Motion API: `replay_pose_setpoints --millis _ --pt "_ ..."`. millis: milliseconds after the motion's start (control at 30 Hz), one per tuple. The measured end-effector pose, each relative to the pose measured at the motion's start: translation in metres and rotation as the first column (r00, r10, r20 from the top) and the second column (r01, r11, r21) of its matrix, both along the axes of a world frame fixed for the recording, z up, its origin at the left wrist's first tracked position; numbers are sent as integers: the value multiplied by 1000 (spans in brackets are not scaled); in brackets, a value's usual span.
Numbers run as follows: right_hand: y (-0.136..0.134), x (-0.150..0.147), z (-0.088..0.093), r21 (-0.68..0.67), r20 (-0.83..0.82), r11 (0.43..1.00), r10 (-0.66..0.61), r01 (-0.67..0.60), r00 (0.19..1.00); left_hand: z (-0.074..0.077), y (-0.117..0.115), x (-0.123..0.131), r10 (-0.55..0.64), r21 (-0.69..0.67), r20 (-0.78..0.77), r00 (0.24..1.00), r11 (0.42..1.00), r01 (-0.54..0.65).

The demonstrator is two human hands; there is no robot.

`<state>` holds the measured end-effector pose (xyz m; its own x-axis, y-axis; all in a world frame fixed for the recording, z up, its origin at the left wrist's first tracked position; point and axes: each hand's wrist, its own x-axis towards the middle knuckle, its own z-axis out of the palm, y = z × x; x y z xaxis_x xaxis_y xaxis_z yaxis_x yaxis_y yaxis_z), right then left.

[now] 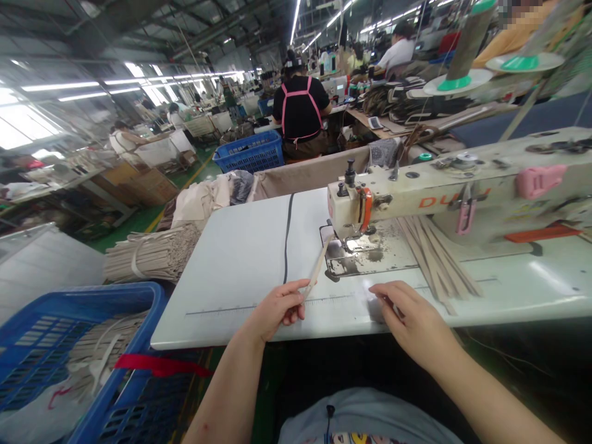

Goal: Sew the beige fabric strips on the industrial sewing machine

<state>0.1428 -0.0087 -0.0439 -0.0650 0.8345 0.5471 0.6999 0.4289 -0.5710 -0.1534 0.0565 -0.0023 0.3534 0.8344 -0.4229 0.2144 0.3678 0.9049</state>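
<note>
My left hand (280, 308) is closed on a narrow beige fabric strip (319, 266), pinched between thumb and fingers at its near end. The strip slants up toward the needle area of a sewing machine (351, 209), its far end beside the metal needle plate (340, 249). Over the front edge of the white table (231, 259) is my right hand (407, 314), fingers loosely bent and apart, with nothing visible in it. To its right, a bundle of loose beige strips (437, 265) lies under the machine arm, some ends reaching the table front.
A blue basket (160, 302) with bundled strips stands at left, a red band (161, 365) on its rim. Beside the table is a tied fabric stack (150, 254). Pink snips (466, 213) hang on the machine. A person in a pink-strapped apron (300, 111) sits ahead.
</note>
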Motion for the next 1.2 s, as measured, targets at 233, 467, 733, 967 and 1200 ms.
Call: replay_pose_setpoints --millis 233,467,733,967,1200 --pt "-3 20 -2 69 30 995 -78 75 997 -4 3 -1 -21 0 -2 1000 1000 21" --pt "-8 39 4 123 43 983 -141 135 989 1 -2 4 27 -62 95 995 998 -21" --pt "-15 43 1 94 57 982 -171 165 984 -2 -6 16 26 -57 48 999 998 -24" --pt "-16 45 3 91 58 979 -186 181 981 -7 -11 24 12 150 -88 996 989 2" --pt "-19 47 5 136 64 972 -201 192 977 -7 -14 24 68 166 -76 995 985 -55"
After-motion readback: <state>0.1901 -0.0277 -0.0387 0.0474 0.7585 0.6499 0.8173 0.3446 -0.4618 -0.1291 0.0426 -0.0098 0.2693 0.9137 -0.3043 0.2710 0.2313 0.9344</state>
